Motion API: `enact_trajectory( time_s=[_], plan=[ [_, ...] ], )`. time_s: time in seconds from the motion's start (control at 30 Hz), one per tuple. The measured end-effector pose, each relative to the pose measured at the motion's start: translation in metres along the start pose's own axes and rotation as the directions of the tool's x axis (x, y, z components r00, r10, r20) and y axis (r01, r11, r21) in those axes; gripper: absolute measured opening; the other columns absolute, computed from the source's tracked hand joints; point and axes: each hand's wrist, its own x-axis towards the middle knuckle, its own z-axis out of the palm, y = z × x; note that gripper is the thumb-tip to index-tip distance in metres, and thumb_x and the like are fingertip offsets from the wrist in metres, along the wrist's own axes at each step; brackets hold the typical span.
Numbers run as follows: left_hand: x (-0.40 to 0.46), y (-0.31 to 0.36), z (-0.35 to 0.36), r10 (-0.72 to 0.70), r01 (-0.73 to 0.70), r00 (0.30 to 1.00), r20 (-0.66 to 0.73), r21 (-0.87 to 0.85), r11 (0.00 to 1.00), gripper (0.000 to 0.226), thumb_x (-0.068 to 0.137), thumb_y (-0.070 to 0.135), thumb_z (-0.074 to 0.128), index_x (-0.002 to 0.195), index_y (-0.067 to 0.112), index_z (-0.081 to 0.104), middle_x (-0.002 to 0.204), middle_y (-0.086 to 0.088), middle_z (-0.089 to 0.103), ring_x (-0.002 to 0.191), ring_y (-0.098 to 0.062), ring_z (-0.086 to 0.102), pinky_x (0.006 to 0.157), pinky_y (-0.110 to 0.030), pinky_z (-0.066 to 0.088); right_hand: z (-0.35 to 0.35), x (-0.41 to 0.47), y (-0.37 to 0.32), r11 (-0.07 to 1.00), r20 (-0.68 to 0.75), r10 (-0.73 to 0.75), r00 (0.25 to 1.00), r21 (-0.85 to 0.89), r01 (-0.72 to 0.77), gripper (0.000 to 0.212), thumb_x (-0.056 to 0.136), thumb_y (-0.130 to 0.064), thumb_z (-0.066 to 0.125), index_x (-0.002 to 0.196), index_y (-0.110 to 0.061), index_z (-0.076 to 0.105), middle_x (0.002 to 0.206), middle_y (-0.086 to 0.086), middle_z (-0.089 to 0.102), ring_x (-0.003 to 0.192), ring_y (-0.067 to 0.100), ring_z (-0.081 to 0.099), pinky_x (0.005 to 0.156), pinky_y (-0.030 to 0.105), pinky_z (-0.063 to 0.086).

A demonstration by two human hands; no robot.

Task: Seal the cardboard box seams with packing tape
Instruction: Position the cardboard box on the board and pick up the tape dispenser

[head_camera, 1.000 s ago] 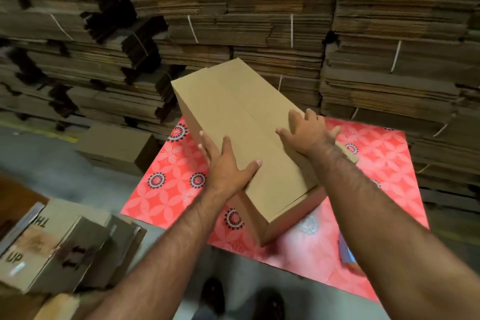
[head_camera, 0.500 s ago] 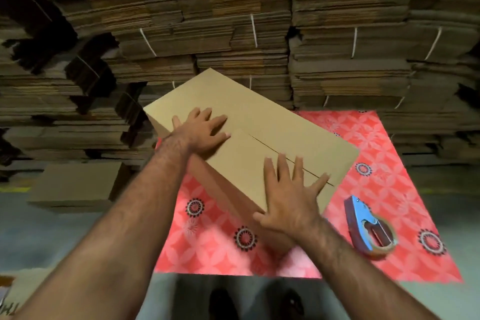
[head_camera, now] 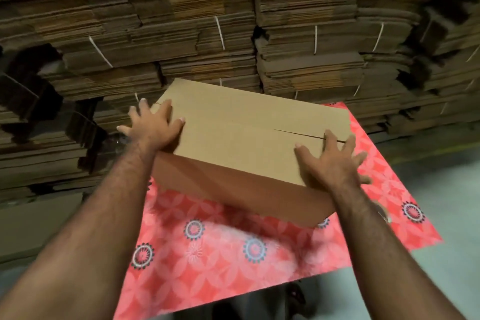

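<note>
A brown cardboard box (head_camera: 241, 122) lies on a red flowered mat (head_camera: 207, 254), its long side across my view. The top flaps are closed, and the middle seam (head_camera: 298, 134) gapes slightly near the right end with no tape on it. My left hand (head_camera: 153, 127) grips the box's left end, fingers spread over the top corner. My right hand (head_camera: 332, 163) clasps the near right corner, fingers splayed across the seam. A brown curved edge (head_camera: 381, 212) peeks out behind my right forearm; it may be the tape roll.
Tall stacks of bundled flat cardboard (head_camera: 298, 41) form a wall right behind the box and mat. A flat cardboard pile (head_camera: 39, 221) lies on the floor to the left. Grey floor (head_camera: 441, 189) surrounds the mat, and my shoes (head_camera: 293, 293) are at its near edge.
The box has swung round from pointing away from me to lying crosswise. My hands have shifted out to its two ends. The blue tape dispenser is now hidden behind my right forearm.
</note>
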Motion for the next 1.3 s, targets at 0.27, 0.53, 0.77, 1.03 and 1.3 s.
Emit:
enact_trajectory(
  time_s=[0.27, 0.53, 0.77, 1.03, 1.3],
  plan=[
    [-0.006, -0.026, 0.009, 0.011, -0.006, 0.999, 0.034, -0.122, 0.993, 0.064, 0.085, 0.067, 0.053, 0.139, 0.033, 0.047, 0.124, -0.03, 0.044, 0.114, -0.052, 0.05, 0.099, -0.051, 0.045, -0.004, 0.034, 0.0, 0.994, -0.068, -0.068, 0.995, -0.088, 0.062, 0.075, 0.077, -0.079, 0.045, 0.143, -0.045, 0.035, 0.16, 0.004, 0.018, 0.133, 0.041, 0.032, 0.1, 0.06, 0.031],
    [-0.105, 0.0, 0.026, -0.155, 0.145, 0.987, -0.052, -0.155, 0.977, 0.064, 0.086, 0.063, 0.054, 0.142, 0.036, 0.042, 0.128, -0.026, 0.041, 0.116, -0.049, 0.047, 0.098, -0.052, 0.046, -0.031, 0.085, 0.016, 0.961, -0.013, -0.267, 0.964, -0.085, 0.265, 0.069, 0.078, -0.077, 0.051, 0.139, -0.048, 0.041, 0.158, -0.001, 0.025, 0.135, 0.038, 0.033, 0.103, 0.06, 0.03],
    [-0.156, 0.036, 0.047, -0.274, 0.248, 0.931, -0.242, -0.132, 0.96, 0.06, 0.088, 0.061, 0.05, 0.141, 0.033, 0.044, 0.131, -0.018, 0.041, 0.118, -0.041, 0.043, 0.088, -0.053, 0.044, -0.039, 0.085, 0.04, 0.939, -0.013, -0.33, 0.944, -0.107, 0.327, 0.074, 0.075, -0.081, 0.042, 0.138, -0.044, 0.039, 0.153, 0.002, 0.03, 0.13, 0.041, 0.038, 0.099, 0.06, 0.039],
    [-0.145, 0.031, 0.038, -0.229, 0.219, 0.932, -0.281, -0.068, 0.973, 0.06, 0.087, 0.064, 0.042, 0.134, 0.028, 0.048, 0.147, -0.017, 0.034, 0.13, -0.039, 0.036, 0.098, -0.068, 0.028, -0.042, 0.098, 0.074, 0.884, -0.051, -0.455, 0.889, 0.089, 0.458, 0.081, 0.076, -0.083, 0.043, 0.139, -0.032, 0.045, 0.145, 0.003, 0.042, 0.127, 0.031, 0.047, 0.098, 0.049, 0.045],
    [-0.19, 0.135, 0.06, 0.24, -0.239, 0.905, -0.351, 0.045, 0.97, 0.054, 0.087, 0.059, 0.042, 0.126, 0.026, 0.057, 0.141, -0.008, 0.047, 0.128, -0.028, 0.044, 0.096, -0.052, 0.032, 0.016, 0.09, 0.201, 0.947, -0.04, -0.048, 0.998, 0.315, 0.058, 0.03, 0.092, -0.028, 0.054, 0.118, -0.013, 0.05, 0.102, 0.02, 0.067, 0.093, 0.041, 0.063, 0.069, 0.038, 0.041]
  ],
)
